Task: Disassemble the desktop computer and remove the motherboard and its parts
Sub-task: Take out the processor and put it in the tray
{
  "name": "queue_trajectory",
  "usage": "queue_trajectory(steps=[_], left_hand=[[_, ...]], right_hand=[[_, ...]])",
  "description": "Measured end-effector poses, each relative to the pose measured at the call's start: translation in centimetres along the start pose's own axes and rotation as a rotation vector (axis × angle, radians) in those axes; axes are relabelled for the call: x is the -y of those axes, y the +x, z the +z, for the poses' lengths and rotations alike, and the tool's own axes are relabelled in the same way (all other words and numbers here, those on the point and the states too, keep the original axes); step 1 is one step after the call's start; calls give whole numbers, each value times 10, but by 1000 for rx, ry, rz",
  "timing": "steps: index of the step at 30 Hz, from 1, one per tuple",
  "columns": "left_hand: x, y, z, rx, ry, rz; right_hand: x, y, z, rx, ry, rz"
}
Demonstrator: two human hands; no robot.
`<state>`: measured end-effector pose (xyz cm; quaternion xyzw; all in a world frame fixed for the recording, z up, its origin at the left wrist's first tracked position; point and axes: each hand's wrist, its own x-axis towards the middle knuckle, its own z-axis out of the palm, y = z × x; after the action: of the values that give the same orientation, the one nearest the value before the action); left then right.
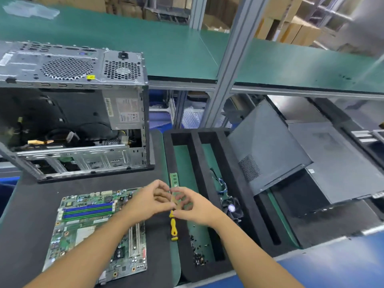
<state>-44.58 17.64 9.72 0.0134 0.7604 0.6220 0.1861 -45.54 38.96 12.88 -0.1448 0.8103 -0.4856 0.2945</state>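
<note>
Green RAM stick (pixel 174 180), one, pinched by left hand (pixel 149 201) and right hand (pixel 196 207) above foam tray (pixel 195 163). One motherboard (pixel 93 231) flat on black mat, one open case (pixel 72 67) behind. One yellow screwdriver (pixel 173 227).

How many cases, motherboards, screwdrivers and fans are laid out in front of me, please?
Case: 1
Motherboard: 1
Screwdriver: 1
Fan: 1
Total: 4
</note>
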Motion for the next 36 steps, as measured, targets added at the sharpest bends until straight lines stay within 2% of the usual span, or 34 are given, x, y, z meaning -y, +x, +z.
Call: queue_trajectory(steps=[5,8,14,18,23,28,36], left_hand=[[-2,20,12,15,78,-45],[3,30,17,-19,-16,-96],[14,38,22,-152,-79,-109],[13,47,22,-257,-104,-118],[7,71,15,-323,-123,-118],[7,87,3,-416,-52,-155],[26,69,0,-489,132,-269]], right_hand=[[-11,9,-37,130,-123,-13],[-20,19,-49,144,-169,-47],[-28,48,-54,79,-159,25],[-26,69,-51,70,-309,-48],[-25,105,-57,8,-368,-79],[-23,160,-67,-179,-336,51],[-34,209,-50,-92,-433,165]])
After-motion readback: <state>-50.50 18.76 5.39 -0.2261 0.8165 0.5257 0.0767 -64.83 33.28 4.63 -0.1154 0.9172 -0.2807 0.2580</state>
